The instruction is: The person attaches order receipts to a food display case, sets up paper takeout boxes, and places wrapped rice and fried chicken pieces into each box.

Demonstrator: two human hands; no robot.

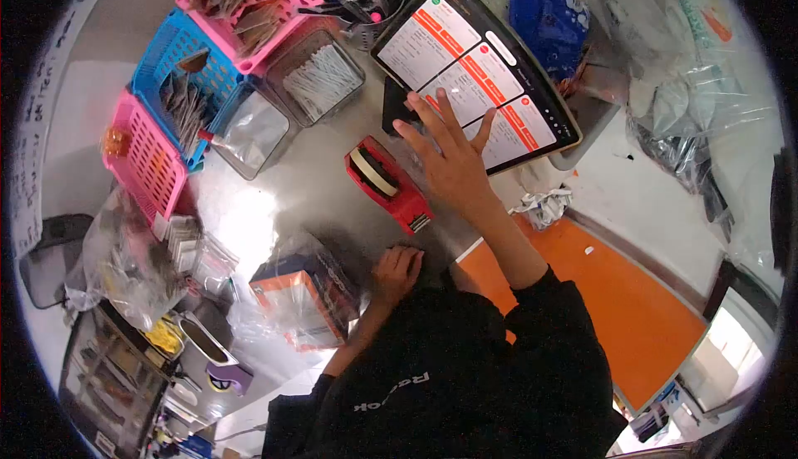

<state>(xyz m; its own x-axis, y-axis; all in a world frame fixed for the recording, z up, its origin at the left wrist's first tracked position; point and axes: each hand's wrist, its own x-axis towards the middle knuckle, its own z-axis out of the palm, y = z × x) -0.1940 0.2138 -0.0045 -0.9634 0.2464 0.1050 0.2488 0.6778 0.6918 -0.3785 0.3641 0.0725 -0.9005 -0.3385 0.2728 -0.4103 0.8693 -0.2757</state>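
Note:
My right hand [451, 158] is held over the lower left part of a tablet [478, 68], its fingers spread and nothing in them. The tablet leans in a dark case and shows several white panels with orange bars; I cannot tell whether a fingertip touches the screen. My left hand [397, 271] rests at the near edge of the metal table [328, 176], fingers curled together with nothing visible in them. Between the hands and the baskets stands a red tape dispenser [386, 185] with a roll of tape. A clear plastic-wrapped box [303, 297] with orange edges lies beside my left forearm.
Pink [148, 155] and blue baskets [187, 85] hold small packets. Next to them are a clear bin of white strips [322, 81] and a clear container [249, 130]. A pen holder [366, 10] and a blue packet [547, 27] sit at the back. An orange board [598, 293] lies right.

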